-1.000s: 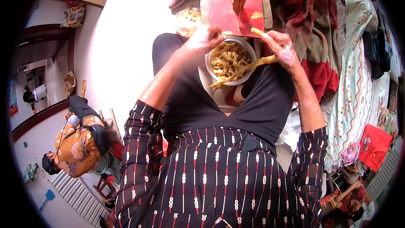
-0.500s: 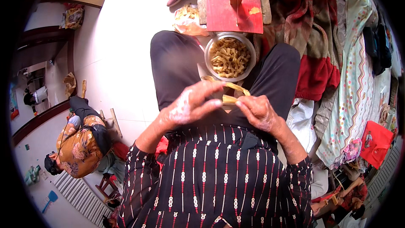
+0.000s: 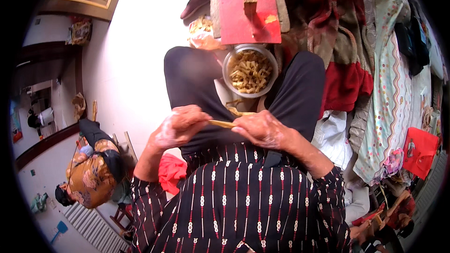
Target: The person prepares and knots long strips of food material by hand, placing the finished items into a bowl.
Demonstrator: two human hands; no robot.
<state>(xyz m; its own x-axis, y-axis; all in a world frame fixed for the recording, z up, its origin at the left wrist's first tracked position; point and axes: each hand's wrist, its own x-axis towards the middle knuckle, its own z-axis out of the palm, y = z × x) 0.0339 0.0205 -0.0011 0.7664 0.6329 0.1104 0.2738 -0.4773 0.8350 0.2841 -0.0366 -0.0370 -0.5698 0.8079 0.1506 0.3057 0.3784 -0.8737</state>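
Note:
A flat yellowish strip (image 3: 222, 123), like plaited straw or husk, is stretched between my hands above my lap. My left hand (image 3: 182, 124) has its fingers closed on one end. My right hand (image 3: 260, 129) pinches it further along, and more of the strip passes behind that hand toward my knees. Between my knees stands a round metal pail (image 3: 227, 77) holding a heap of similar strip (image 3: 252, 71) in loose folds. A thin piece runs from near its rim down toward my right hand.
Beyond the pail is a red-topped bench (image 3: 234, 23) with an upright wooden peg (image 3: 251, 7). A bag of pale pieces (image 3: 201, 33) sits beside it. Blankets (image 3: 347, 84) lie along the right. Another person (image 3: 93, 173) is at the left, and other people (image 3: 393, 211) are at lower right.
My left hand has moved left and down and closed on the strip; before, its fingers were spread. The strip is now drawn straight between both hands. My right hand has shifted left and slightly down.

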